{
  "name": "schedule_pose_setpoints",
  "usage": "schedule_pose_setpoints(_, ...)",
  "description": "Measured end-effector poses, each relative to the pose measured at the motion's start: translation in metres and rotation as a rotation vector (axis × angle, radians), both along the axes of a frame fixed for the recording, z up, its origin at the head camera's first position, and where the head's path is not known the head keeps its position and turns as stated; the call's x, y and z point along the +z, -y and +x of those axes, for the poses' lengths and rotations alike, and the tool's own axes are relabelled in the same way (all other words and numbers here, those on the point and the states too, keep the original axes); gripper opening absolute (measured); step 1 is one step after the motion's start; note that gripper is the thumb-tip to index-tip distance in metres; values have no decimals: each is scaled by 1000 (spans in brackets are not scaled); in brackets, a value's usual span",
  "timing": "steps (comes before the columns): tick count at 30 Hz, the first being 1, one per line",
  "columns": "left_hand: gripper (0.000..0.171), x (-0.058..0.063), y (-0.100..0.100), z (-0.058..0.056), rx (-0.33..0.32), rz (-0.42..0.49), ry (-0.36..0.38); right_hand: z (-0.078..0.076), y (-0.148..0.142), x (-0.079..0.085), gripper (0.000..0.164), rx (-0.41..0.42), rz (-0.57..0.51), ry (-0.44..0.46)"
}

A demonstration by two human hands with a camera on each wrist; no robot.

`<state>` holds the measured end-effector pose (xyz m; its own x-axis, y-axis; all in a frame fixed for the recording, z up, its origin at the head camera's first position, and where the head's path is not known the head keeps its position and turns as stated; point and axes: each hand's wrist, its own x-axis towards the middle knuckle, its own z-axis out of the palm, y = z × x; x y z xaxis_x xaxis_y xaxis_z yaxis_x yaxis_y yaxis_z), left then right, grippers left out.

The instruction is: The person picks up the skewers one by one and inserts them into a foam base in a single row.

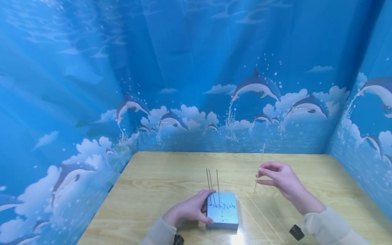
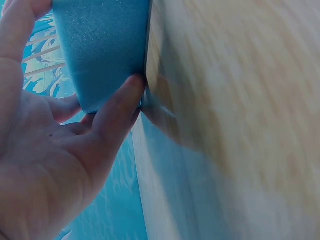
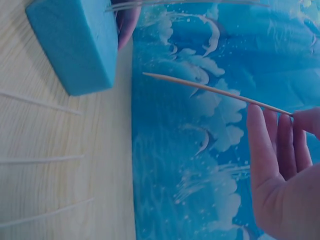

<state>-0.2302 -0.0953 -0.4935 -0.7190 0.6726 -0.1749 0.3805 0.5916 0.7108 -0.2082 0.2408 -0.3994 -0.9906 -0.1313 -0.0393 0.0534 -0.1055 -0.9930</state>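
Note:
A blue foam block (image 1: 226, 216) lies flat on the table, its top peppered with small dark holes. Three thin sticks (image 1: 217, 182) stand in it, toward its left side. My left hand (image 1: 190, 208) grips the block from the left, thumb at the near corner and fingers behind. In the left wrist view the thumb presses the foam (image 2: 105, 45) near its lower edge. Right of the block, my right hand (image 1: 283, 180) pinches a bamboo skewer (image 1: 263, 154) between thumb and fingertips, held nearly upright. Its pointed end (image 3: 150, 75) shows in the right wrist view, apart from the block.
Three loose skewers (image 1: 263, 215) lie slantwise and spaced apart on the wooden table (image 1: 147, 197), between the block and my right forearm. A blue curtain (image 1: 190, 85) printed with dolphins hangs along the table's back and sides.

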Motion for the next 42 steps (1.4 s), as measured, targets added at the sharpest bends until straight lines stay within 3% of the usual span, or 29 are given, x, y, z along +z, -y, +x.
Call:
schedule_pose_setpoints(7,103,-1,-2,1,-12,3,-18,7,28,5,15,-45,37,-97)
schedule_pose_setpoints(12,102,1,0,0,-14,3,-29,12,51,4,6,-44,92,-168)
schedule_pose_setpoints(16,102,3,0,-2,-17,-4,-42,13,67,1,18,-46,130,-206)
schedule_pose_setpoints(34,100,5,-1,-2,-27,14,-39,13,97,-21,24,0,224,-166)
schedule_pose_setpoints(42,101,3,-2,0,14,-10,0,13,101,-26,26,16,234,-159)
